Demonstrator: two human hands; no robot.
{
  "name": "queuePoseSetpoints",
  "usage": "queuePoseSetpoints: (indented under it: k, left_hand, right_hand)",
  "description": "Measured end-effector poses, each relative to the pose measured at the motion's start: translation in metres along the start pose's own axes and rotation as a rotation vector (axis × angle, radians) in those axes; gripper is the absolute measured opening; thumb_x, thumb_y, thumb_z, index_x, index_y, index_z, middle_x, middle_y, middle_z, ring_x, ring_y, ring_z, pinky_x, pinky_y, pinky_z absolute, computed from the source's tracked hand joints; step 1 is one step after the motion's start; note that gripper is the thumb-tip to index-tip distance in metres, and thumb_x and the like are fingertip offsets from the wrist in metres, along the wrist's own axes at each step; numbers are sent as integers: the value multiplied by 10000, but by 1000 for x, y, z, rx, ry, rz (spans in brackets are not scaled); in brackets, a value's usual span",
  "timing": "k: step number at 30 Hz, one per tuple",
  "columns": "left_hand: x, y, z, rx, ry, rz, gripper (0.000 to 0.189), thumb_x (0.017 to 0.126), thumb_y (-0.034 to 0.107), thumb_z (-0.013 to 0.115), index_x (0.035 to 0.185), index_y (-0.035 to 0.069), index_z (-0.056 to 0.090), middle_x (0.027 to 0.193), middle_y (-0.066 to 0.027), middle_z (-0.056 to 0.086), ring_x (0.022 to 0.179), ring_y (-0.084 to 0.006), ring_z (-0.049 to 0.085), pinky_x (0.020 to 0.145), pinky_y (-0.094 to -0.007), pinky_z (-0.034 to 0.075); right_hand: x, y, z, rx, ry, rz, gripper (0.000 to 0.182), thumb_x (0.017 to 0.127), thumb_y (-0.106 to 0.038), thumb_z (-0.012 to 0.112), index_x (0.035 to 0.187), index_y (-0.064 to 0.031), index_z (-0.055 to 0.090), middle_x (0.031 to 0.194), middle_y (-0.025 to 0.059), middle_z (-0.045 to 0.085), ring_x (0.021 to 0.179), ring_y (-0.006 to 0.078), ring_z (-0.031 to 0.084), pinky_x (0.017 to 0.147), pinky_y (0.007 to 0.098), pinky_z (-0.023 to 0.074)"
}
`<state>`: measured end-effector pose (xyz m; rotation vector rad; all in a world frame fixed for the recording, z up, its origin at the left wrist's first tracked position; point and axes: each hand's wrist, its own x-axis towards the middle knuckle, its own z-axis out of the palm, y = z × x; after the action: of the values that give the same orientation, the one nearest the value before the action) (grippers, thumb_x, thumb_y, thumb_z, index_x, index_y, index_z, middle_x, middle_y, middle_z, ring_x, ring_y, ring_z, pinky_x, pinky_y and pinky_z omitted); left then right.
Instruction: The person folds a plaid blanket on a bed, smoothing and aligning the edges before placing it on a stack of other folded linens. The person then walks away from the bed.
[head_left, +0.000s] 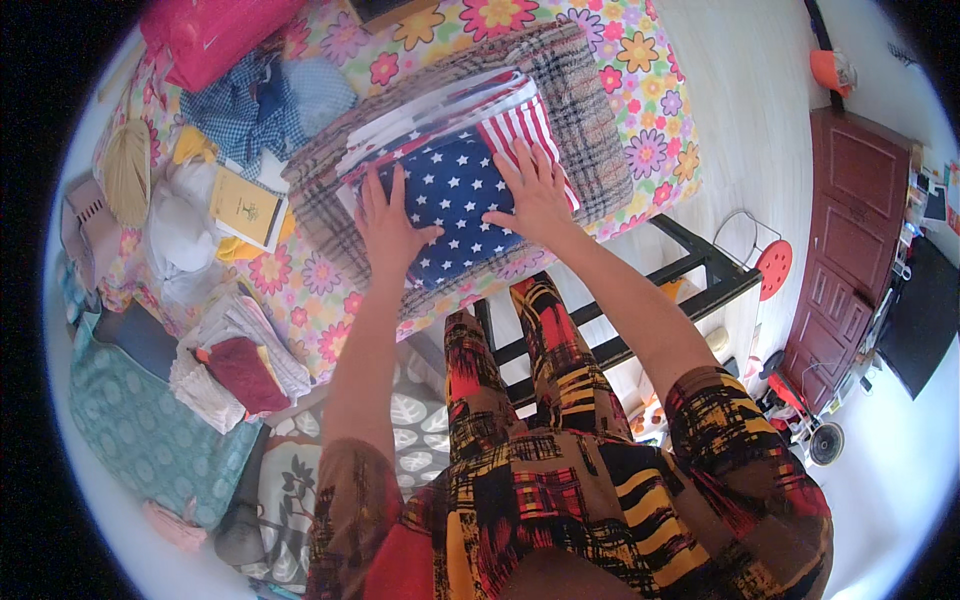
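Observation:
A folded cloth with white stars on blue and red-and-white stripes (457, 199) lies before me, thick and layered at its far edge. My left hand (391, 225) rests flat on its left part, fingers spread. On the right, my right hand (536, 196) lies palm down across the border of stars and stripes, fingers also spread. Neither hand grips anything. Beneath the folded cloth is a brown plaid fringed blanket (592, 127), spread on a floral-patterned cover (649, 154).
Left of the blanket are blue checked cloth (244, 112), a yellow booklet (244, 206), a woven fan (126, 174) and a stack of folded cloths (244, 367). A pink bag (217, 34) stands at the far left. A black frame (682, 262) borders the near right side.

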<state>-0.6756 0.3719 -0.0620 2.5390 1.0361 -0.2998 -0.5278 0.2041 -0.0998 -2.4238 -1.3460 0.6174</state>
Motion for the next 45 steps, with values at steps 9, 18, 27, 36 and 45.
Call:
queuePoseSetpoints:
  k: [9, 18, 27, 36, 45]
  left_hand:
    - [-15, 5, -20, 102, -76, 16, 897, 543, 223, 773, 1316, 219, 318, 1412, -115, 158, 1239, -345, 268, 937, -512, 284]
    - [-182, -15, 21, -365, -483, -440, 489, 694, 288, 616, 1098, 36, 504, 1144, -191, 506, 966, -357, 533, 808, -409, 439]
    - [-228, 10, 24, -496, -547, -417, 325, 726, 335, 565, 876, 49, 603, 928, -175, 598, 882, -341, 557, 767, -419, 447]
    - [-113, 37, 25, -637, -454, -321, 342, 773, 258, 595, 1012, 13, 576, 849, -149, 626, 768, -232, 609, 671, -332, 478]
    - [-132, -38, -20, -527, -279, 85, 324, 760, 272, 567, 960, 17, 580, 930, -158, 599, 880, -303, 573, 764, -373, 452]
  right_hand:
    - [8, -15, -19, -27, -233, 89, 752, 689, -429, 643, 1309, -154, 318, 1389, 131, 208, 1261, 349, 209, 970, 535, 256]
    - [-104, 42, -12, 191, -608, 40, 452, 763, -345, 556, 1130, -82, 523, 1215, 172, 455, 1076, 346, 462, 881, 409, 404]
    - [-154, 125, -62, 151, -722, 293, 387, 778, -393, 500, 950, -65, 613, 976, 156, 600, 934, 320, 559, 801, 392, 440]
    - [-152, 99, -82, 763, -301, 629, 253, 773, -251, 560, 942, -67, 600, 800, 19, 615, 653, 124, 590, 524, 219, 420]
    - [-207, 45, -68, 495, -402, 391, 309, 781, -292, 529, 908, -20, 602, 746, 86, 624, 625, 171, 599, 611, 299, 465]
